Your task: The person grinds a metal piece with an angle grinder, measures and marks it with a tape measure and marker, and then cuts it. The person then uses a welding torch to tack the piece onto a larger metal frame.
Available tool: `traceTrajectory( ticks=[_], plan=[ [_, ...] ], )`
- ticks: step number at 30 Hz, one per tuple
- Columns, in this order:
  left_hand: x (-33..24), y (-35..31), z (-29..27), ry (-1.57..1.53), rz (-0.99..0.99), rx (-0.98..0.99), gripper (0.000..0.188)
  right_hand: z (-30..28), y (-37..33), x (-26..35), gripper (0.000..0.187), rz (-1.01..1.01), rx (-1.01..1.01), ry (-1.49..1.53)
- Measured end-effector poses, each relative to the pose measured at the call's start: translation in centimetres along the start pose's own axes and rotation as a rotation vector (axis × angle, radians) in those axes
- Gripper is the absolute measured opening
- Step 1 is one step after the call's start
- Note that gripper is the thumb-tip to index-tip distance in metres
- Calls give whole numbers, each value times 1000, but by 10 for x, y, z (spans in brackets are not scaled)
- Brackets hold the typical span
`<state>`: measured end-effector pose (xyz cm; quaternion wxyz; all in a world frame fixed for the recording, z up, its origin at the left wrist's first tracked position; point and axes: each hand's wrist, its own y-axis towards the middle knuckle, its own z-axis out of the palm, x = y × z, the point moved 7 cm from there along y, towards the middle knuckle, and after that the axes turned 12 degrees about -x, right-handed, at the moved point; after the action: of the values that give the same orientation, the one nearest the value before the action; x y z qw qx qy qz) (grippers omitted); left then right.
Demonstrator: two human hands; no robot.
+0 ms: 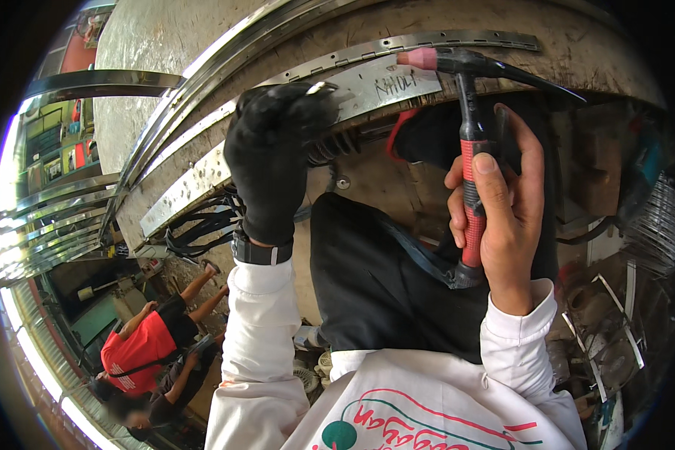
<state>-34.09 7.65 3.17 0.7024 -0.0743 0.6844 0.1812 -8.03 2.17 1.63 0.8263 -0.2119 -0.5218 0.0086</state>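
Note:
My bare right hand is wrapped round the red ribbed handle of a TIG welding torch. The torch is upright over my lap, its pink nozzle pointing left above a flat metal strip with handwriting on it. A black back cap slants off to the right of the torch head. My left hand, in a black glove, is over the strip at the bench edge. Its fingers are curled and partly blurred. A small shiny bit shows at the fingertips, too unclear to name. A long metal hinge lies just beyond the strip.
Long shiny metal strips run along the workbench, and several more stick out at the left. Black cables hang below the bench edge. Two people, one in a red shirt, are at lower left. Wire and scrap metal lie at right.

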Motion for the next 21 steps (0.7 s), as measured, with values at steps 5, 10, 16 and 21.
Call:
traceTrajectory(
  ticks=[5, 10, 16, 21],
  plan=[
    [-10, -8, -4, -241, -45, 36, 24, -2, 0, 3, 59, -2, -62, -25],
    [-37, -15, 8, -1, 180, 58, 14, -1, -3, 0, 59, -6, -55, -32],
    [-45, -18, 15, -31, 179, 53, 13, -5, -2, 1, 59, -4, -53, -30],
    [-42, -13, 17, -86, 157, 68, 16, -4, 3, 7, 56, -15, -40, -21]
  ],
)
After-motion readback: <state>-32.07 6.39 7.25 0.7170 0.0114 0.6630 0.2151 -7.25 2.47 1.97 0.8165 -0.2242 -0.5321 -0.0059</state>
